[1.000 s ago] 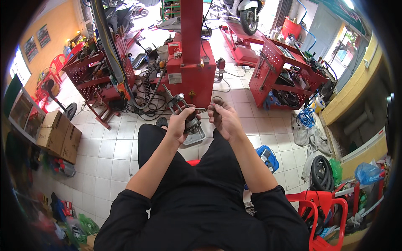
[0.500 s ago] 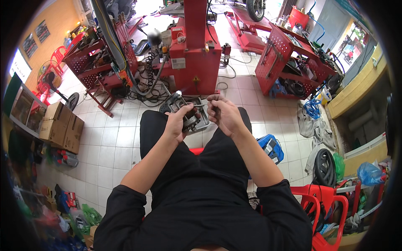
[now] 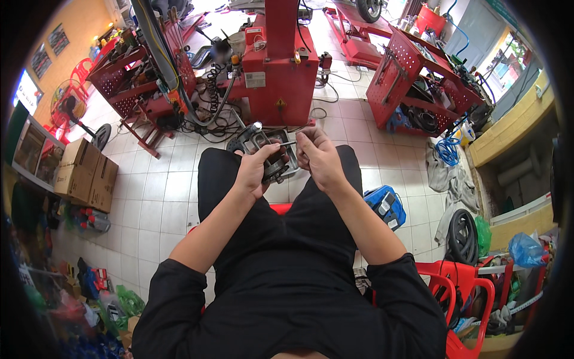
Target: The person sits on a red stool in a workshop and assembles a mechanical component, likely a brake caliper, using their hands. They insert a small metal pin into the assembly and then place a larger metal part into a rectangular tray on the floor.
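Observation:
My left hand (image 3: 254,170) is closed around a dark metal part (image 3: 275,172), which looks like a brake caliper, held above my lap. Between my left thumb and my right fingers runs a thin silver metal pin (image 3: 288,143). My right hand (image 3: 320,157) is curled, with thumb and forefinger pinching the pin's right end. Where its left end goes is hidden by my left thumb and fingers. Just beyond the hands, lower down, lie a shallow metal tray (image 3: 292,163) and a piece with a silver round end (image 3: 258,126); details there are too small to tell.
A red machine (image 3: 281,90) stands ahead, with hoses and cables on the tiled floor. Red perforated tool carts (image 3: 382,81) flank it. Cardboard boxes (image 3: 84,173) sit at left. A blue case (image 3: 385,206), tyres (image 3: 463,236) and a red chair (image 3: 454,281) are at right.
My right fingers have closed in on the pin's right end; earlier they were curled just beside it. My left hand keeps its hold on the metal part. The view has shifted slightly.

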Available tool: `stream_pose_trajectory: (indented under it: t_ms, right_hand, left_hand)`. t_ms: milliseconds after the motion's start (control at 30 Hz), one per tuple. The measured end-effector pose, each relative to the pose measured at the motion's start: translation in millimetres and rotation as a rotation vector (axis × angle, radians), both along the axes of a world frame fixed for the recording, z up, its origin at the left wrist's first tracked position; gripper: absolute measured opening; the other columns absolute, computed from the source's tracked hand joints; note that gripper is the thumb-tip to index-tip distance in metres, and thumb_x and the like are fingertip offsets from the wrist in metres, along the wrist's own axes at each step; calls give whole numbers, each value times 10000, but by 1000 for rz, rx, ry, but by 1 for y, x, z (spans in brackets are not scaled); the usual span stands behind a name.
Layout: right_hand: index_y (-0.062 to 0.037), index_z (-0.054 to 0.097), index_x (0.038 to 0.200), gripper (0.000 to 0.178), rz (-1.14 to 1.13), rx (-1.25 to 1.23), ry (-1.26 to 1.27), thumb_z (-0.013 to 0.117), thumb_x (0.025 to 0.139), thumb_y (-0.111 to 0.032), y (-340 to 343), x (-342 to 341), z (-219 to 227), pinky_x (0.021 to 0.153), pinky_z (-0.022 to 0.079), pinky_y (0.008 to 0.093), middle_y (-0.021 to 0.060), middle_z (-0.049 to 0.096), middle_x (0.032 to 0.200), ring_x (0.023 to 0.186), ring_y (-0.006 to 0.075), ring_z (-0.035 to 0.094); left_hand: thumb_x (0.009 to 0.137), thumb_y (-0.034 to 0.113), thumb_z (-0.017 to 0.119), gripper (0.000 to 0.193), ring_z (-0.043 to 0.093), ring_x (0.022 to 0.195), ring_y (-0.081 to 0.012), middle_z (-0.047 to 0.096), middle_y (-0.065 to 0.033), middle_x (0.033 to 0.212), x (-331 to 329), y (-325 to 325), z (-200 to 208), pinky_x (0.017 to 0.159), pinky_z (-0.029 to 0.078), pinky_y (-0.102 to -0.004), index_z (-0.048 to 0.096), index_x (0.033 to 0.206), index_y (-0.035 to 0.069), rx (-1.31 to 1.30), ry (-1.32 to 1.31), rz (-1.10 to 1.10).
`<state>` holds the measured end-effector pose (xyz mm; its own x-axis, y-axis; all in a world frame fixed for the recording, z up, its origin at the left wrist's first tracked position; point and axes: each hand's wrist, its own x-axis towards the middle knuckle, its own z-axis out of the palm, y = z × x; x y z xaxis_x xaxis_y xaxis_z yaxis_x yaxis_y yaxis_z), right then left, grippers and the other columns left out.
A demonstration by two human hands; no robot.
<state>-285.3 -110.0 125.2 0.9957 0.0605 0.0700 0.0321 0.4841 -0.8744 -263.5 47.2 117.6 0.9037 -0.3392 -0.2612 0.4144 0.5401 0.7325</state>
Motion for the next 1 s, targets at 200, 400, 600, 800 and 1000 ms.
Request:
stream_pose_trajectory:
  t_ms: [200, 400, 600, 800, 1000]
  right_hand:
    - [-20, 491, 987, 105, -176, -519, -318, 546, 912, -68, 4, 0, -5, 682, 430, 210, 27, 562, 846, 767, 63, 526]
    - [-2, 491, 992, 110, -114, -530, -268, 545, 902, -35, 7, -5, -1, 742, 447, 224, 42, 576, 884, 815, 75, 545]
    - [10, 494, 990, 113, -104, -624, -295, 541, 889, -5, 5, -6, 3, 737, 458, 231, 51, 578, 888, 804, 79, 548]
    - [14, 506, 965, 95, -39, -645, -278, 551, 884, -9, -1, -3, 6, 743, 458, 232, 57, 579, 889, 804, 82, 548]
    - [8, 537, 892, 130, -129, -685, -248, 618, 864, -89, 2, -6, 8, 665, 450, 239, 56, 601, 797, 719, 90, 554]
  left_hand:
    - [831, 154, 613, 182, 637, 746, -186, 628, -60, 844, 0, 0, 1, 632, 531, -329, 594, 983, 55, -20, 35, -20]
    - [836, 159, 601, 157, 629, 740, -169, 630, -55, 823, 3, -1, -9, 609, 524, -327, 607, 958, 60, -33, 37, -42]
    - [835, 153, 595, 128, 633, 748, -170, 634, -59, 809, 0, -4, -10, 605, 523, -318, 624, 917, 59, -32, 51, -44]
    - [847, 141, 580, 148, 640, 753, -171, 637, -70, 825, 2, -4, -15, 635, 528, -314, 610, 954, 44, -22, 39, -62]
    - [842, 161, 582, 134, 643, 737, -189, 632, -76, 817, 1, -5, -15, 526, 520, -336, 605, 917, 51, 33, 29, -60]
